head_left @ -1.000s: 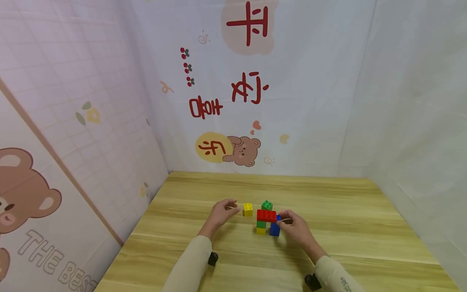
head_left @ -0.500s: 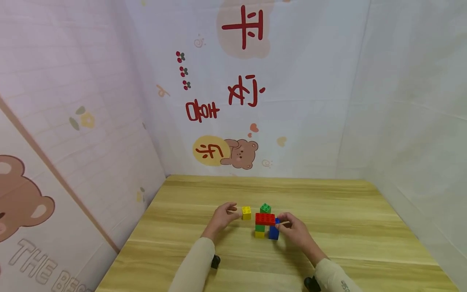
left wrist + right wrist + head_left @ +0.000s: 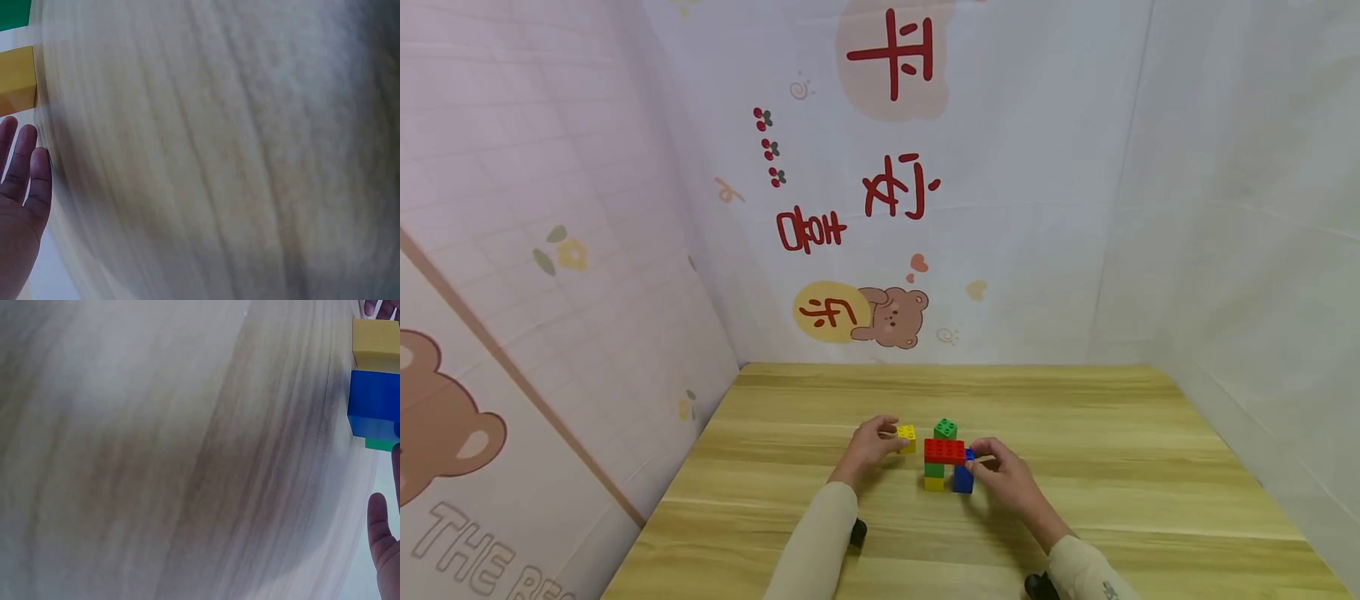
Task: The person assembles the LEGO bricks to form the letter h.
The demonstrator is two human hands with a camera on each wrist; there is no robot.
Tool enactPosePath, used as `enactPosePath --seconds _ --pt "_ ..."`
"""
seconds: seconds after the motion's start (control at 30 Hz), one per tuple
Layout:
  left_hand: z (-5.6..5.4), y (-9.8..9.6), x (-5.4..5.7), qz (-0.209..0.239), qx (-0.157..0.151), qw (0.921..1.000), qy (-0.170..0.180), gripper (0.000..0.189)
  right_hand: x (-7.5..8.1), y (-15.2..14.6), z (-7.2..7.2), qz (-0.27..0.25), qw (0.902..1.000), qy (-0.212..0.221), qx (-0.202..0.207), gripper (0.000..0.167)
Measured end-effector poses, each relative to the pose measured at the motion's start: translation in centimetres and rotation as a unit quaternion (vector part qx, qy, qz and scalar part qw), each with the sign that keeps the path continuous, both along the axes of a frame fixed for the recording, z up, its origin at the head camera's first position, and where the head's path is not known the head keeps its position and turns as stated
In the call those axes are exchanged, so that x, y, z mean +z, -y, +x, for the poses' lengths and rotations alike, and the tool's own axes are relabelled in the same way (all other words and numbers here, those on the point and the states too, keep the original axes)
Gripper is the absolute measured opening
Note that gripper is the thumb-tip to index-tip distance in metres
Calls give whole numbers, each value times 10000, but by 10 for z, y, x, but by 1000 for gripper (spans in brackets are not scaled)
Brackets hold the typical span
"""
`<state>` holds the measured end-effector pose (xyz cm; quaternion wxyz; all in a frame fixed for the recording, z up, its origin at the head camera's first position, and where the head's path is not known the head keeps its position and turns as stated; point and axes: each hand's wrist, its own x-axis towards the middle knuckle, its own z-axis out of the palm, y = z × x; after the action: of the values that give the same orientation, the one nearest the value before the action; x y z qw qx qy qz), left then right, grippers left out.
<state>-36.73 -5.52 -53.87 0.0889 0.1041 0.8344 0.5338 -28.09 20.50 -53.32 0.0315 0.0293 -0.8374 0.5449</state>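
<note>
In the head view my left hand [image 3: 874, 442] reaches a yellow block [image 3: 907, 439], thumb at its near side and fingers spread behind. The left wrist view shows straight fingers [image 3: 24, 153] close below that yellow block [image 3: 17, 78]. My right hand [image 3: 1006, 471] pinches the blue block [image 3: 963, 478] near its top with thumb and index finger. A long red brick [image 3: 944, 451] lies like a bridge across the blue block and a stack with a green block [image 3: 934, 470] on a yellow one [image 3: 934, 483].
Another green block [image 3: 945, 427] stands behind the red brick. All blocks are on a wood-grain table [image 3: 1075, 417], enclosed at the back and sides by printed white cloth [image 3: 1037, 208].
My left hand has moved right, up to the yellow block, its thumb now overlapping it. The right hand stays at the blue block. The head view has shifted slightly.
</note>
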Motion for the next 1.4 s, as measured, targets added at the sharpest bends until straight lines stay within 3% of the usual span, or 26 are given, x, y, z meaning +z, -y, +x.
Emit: enactPosePath --seconds 0.43,0.8,1.0,1.4 --pt "-5 2 -4 -162 -20 9999 -17 51 -4 1 -1 -96 9999 35 -31 22" --pt "-7 0 -4 -177 -11 9998 -43 35 -1 2 -1 -46 10000 -49 -22 20" --pt "-7 0 -5 -279 -25 9996 27 45 -4 2 -1 23 10000 4 -83 17" --pt "-7 6 1 -288 32 9996 -10 32 3 4 0 -23 9998 218 -44 20"
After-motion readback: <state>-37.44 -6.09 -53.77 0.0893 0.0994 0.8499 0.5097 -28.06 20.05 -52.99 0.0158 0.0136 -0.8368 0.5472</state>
